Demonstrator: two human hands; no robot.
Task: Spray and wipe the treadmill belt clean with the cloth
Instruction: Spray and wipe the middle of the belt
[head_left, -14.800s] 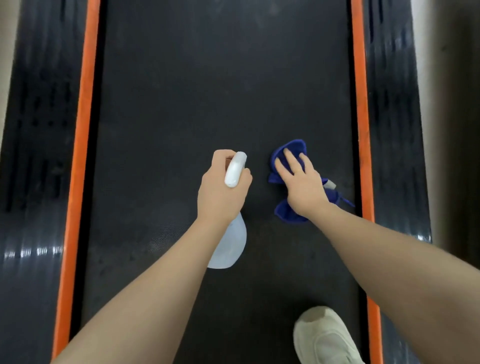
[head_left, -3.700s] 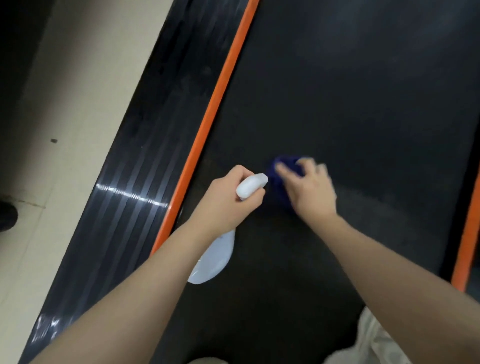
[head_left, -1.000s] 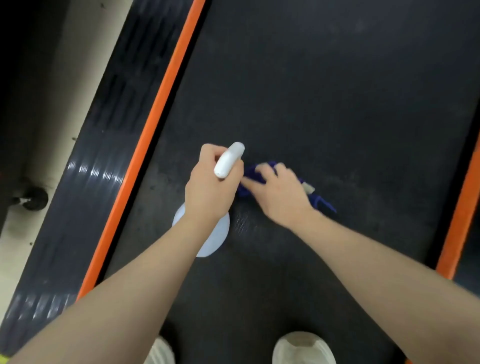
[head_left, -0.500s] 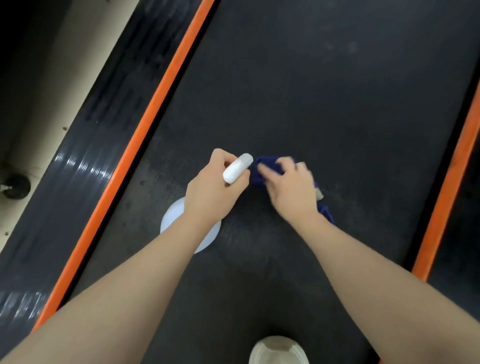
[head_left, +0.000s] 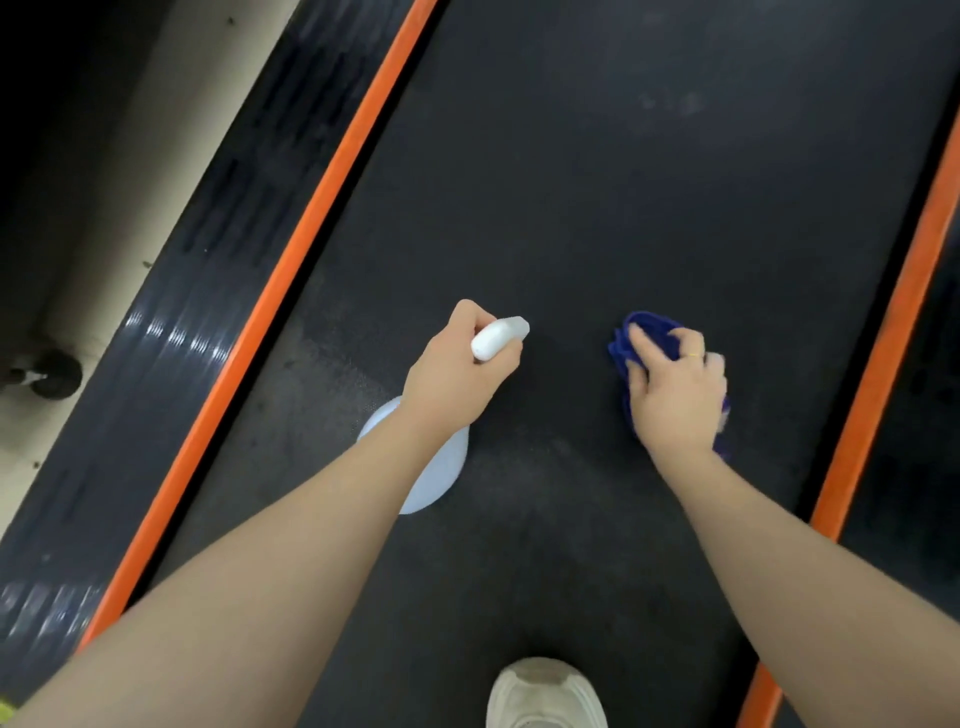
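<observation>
The left hand (head_left: 457, 379) is holding a white spray bottle (head_left: 426, 457) by its neck, its grip clamped round the trigger head (head_left: 498, 338), which is pointing up and away from the wrist; the pale rounded body of the bottle is showing below and behind the hand. To the right of that grip, well apart from it, the right hand (head_left: 675, 395) is pressing a blue cloth (head_left: 644, 332) against the treadmill belt (head_left: 597, 182), its grip curled over the bunched fabric, which is protruding beyond the fingertips and below the heel of the hand. An orange strip (head_left: 291, 270) is bordering the belt to the left of the bottle grip, another orange strip (head_left: 883, 364) to the right of the cloth grip. A white shoe (head_left: 545, 696) is resting on the belt below both grips, between the forearms.
</observation>
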